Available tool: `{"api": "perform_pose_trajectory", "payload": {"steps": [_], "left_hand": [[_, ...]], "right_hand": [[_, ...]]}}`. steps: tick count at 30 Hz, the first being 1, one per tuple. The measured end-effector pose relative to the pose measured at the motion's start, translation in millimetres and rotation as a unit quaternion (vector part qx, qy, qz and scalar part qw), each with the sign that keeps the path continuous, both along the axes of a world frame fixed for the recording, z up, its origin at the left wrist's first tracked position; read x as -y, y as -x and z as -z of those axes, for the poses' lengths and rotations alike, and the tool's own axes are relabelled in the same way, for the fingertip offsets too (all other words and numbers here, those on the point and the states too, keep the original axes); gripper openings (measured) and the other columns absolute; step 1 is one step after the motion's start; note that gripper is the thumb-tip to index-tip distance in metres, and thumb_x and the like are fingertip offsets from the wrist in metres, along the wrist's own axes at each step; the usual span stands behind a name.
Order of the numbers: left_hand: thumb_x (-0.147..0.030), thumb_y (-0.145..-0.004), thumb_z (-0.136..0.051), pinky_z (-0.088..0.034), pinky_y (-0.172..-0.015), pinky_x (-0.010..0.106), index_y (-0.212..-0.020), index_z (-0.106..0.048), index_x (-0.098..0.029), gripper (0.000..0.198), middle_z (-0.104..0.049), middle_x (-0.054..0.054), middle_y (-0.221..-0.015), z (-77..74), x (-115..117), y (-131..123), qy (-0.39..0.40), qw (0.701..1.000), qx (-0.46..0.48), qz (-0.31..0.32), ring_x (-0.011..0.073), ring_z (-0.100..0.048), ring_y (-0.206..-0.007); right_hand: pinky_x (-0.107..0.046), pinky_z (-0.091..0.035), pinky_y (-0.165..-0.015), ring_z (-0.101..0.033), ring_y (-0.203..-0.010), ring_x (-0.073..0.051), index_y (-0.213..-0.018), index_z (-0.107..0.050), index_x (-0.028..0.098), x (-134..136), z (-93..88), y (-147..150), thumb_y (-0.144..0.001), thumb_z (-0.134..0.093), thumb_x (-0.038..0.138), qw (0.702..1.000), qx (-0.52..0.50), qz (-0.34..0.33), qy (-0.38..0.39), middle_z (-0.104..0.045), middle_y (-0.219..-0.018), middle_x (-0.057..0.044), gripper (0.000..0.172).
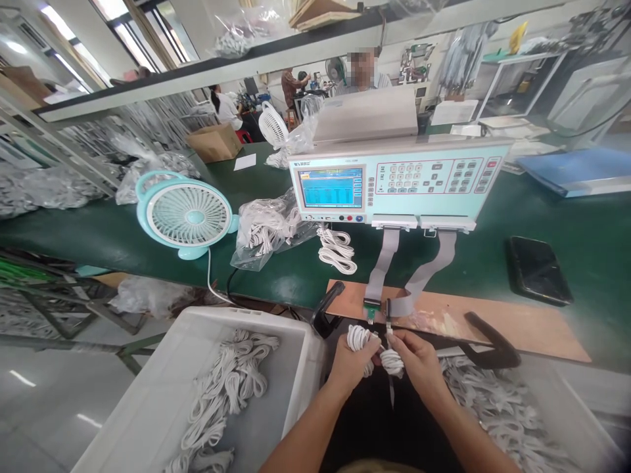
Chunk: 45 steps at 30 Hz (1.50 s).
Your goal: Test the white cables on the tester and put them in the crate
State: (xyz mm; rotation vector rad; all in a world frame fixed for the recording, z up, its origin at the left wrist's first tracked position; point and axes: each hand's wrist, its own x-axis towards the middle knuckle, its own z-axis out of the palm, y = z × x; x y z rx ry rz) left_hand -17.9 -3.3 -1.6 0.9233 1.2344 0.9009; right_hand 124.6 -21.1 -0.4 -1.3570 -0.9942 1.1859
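My left hand (355,358) is closed round a coiled white cable (358,337), just below the green connector board (371,311) at the front of the wooden strip. Close beside it, my right hand (413,355) pinches the end of a white cable by the second dark connector (388,309). A white coil (392,361) hangs under those fingers; I cannot tell whether both hands hold one cable or two. Two grey ribbon cables (382,263) run from the connectors up to a pale-green tester (399,184) with a lit blue screen.
A white bin (300,368) with coiled cables stands at left, and more cables (497,401) lie at lower right. Black clamps (328,309) grip the wooden strip (463,322). On the green table are a fan (193,215), bagged cables (266,226) and a phone (537,269). People sit beyond.
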Motion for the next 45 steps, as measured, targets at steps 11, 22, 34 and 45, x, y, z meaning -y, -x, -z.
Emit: {"api": "perform_pose_trajectory", "payload": {"steps": [11,22,34,45], "left_hand": [[-0.034,-0.073,-0.063,-0.044,-0.052,0.024,-0.06,-0.06,-0.016,0.023,-0.059,0.001,-0.054,-7.5,-13.1,12.8,-0.029,0.997,-0.029,0.069,0.0131,-0.055,-0.049],[-0.03,-0.069,-0.067,-0.045,-0.061,0.023,-0.062,-0.06,-0.014,0.019,-0.058,0.001,-0.062,4.1,-11.6,-1.7,-0.056,0.996,-0.012,-0.064,0.0127,-0.053,-0.061],[-0.025,-0.068,-0.065,-0.044,-0.061,0.023,-0.064,-0.061,-0.014,0.012,-0.057,-0.001,-0.06,7.1,-9.3,-7.6,-0.06,0.994,0.02,-0.084,0.0125,-0.052,-0.06],[-0.029,-0.064,-0.075,-0.05,-0.069,0.027,-0.08,-0.069,-0.012,0.024,-0.069,0.005,-0.076,-11.6,-1.2,-26.7,0.006,0.967,0.185,-0.176,0.0163,-0.063,-0.07]], "right_hand": [[-0.024,-0.039,-0.055,-0.047,-0.056,-0.014,-0.069,-0.067,0.016,-3.1,-7.5,7.1,-0.068,-0.075,0.051,0.993,-0.093,0.023,0.066,-0.058,-0.06,-0.001,0.036],[-0.025,-0.04,-0.053,-0.05,-0.054,-0.014,-0.071,-0.068,0.016,-2.8,1.0,8.9,-0.066,-0.08,0.045,0.977,-0.185,0.044,0.095,-0.062,-0.061,-0.001,0.032],[-0.025,-0.042,-0.057,-0.053,-0.057,-0.015,-0.071,-0.07,0.017,-2.9,-1.6,8.4,-0.066,-0.08,0.046,0.981,-0.169,0.039,0.083,-0.064,-0.062,-0.001,0.031],[-0.028,-0.047,-0.063,-0.059,-0.065,-0.02,-0.081,-0.073,0.016,-2.8,2.5,6.5,-0.071,-0.076,0.047,0.984,-0.165,0.01,0.072,-0.068,-0.07,-0.004,0.032]]}}
